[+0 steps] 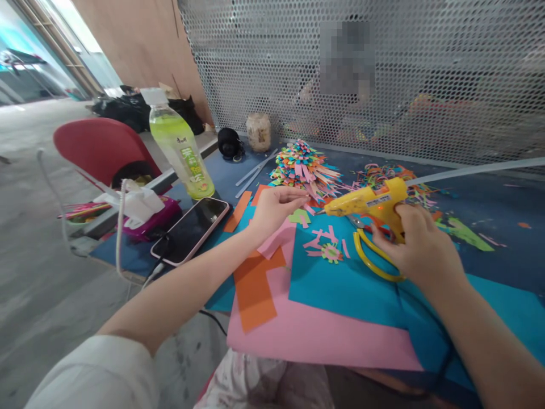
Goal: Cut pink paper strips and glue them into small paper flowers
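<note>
My right hand is wrapped round the grip of a yellow hot glue gun, with a long clear glue stick running out of its back. Its nozzle points left, close to the fingertips of my left hand. Those fingers are pinched together; whatever is between them is too small to make out. Just behind stands a cone of layered, fringed paper strips in pink, green, orange and blue. Below the nozzle, a green fringed paper circle and small pink paper pieces lie on blue paper.
Yellow-handled scissors lie under the glue gun. Left are a phone, a green drink bottle and a purple power strip. Paper scraps and a jar sit near the perforated metal screen. A cable hangs below my right hand.
</note>
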